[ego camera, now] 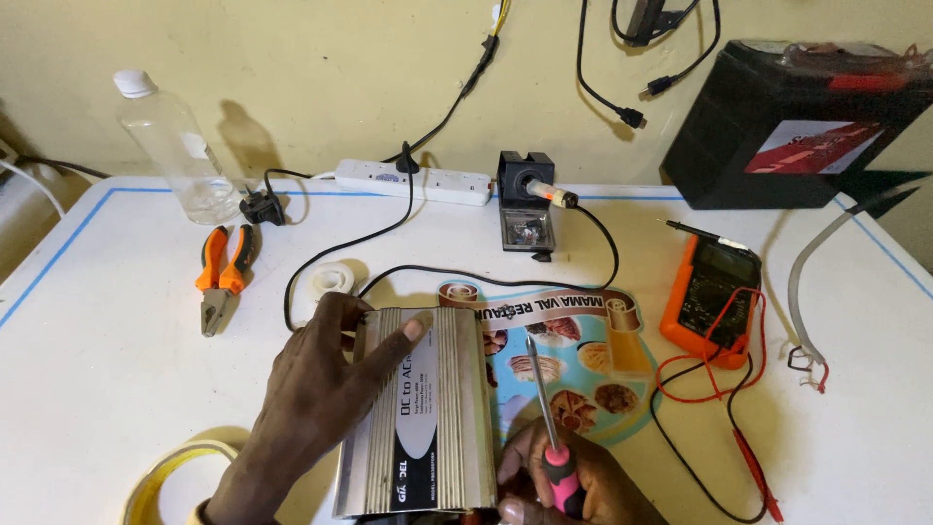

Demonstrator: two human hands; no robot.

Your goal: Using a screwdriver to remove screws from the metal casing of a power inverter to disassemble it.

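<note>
The left hand point(311, 389) lies spread over the ribbed silver metal box point(423, 413) at 6 o'clock on the white table point(117, 331), fingers curled over its far left corner, thumb on top. The right hand point(573, 481), at the box's near right corner, is closed around the pink handle of a screwdriver point(544, 418) whose shaft points toward 12 o'clock. An orange meter point(709, 297) with red and black leads sits at 2 o'clock, orange pliers point(222, 274) at 10 o'clock, and a white power strip point(413, 181) at 12 o'clock beside a soldering iron stand point(527, 204).
</note>
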